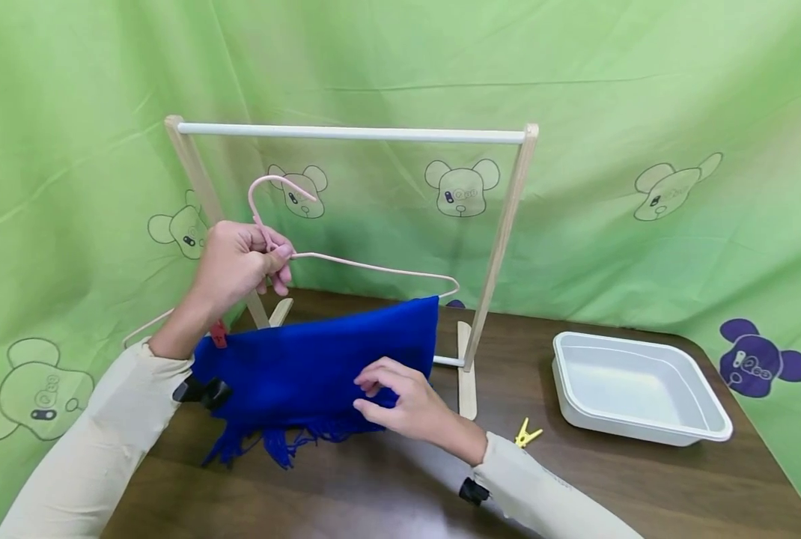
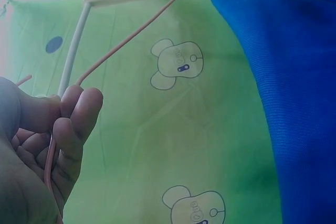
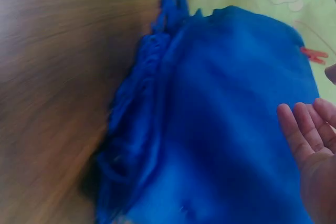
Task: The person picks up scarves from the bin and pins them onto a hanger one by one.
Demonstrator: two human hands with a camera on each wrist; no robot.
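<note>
My left hand (image 1: 239, 258) pinches a pink wire hanger (image 1: 380, 266) just below its hook, which sticks up in front of the rack. A blue fringed scarf (image 1: 320, 367) hangs folded over the hanger's lower bar, its fringe at the bottom. Near the scarf's left end a red clothespin (image 1: 218, 334) sits on its top edge, partly behind the left forearm; the right wrist view also has this red clothespin (image 3: 314, 55). In front of the scarf's right part is my right hand (image 1: 407, 400), fingers loosely bent and holding nothing. Whether it touches the cloth I cannot tell.
Behind the hanger stands a wooden rack with a white top bar (image 1: 353, 133). A yellow clothespin (image 1: 525, 433) lies on the brown table (image 1: 400, 486) to the right. Farther right is a white plastic basin (image 1: 643, 430). Green printed cloth (image 1: 602, 97) encloses the back and sides.
</note>
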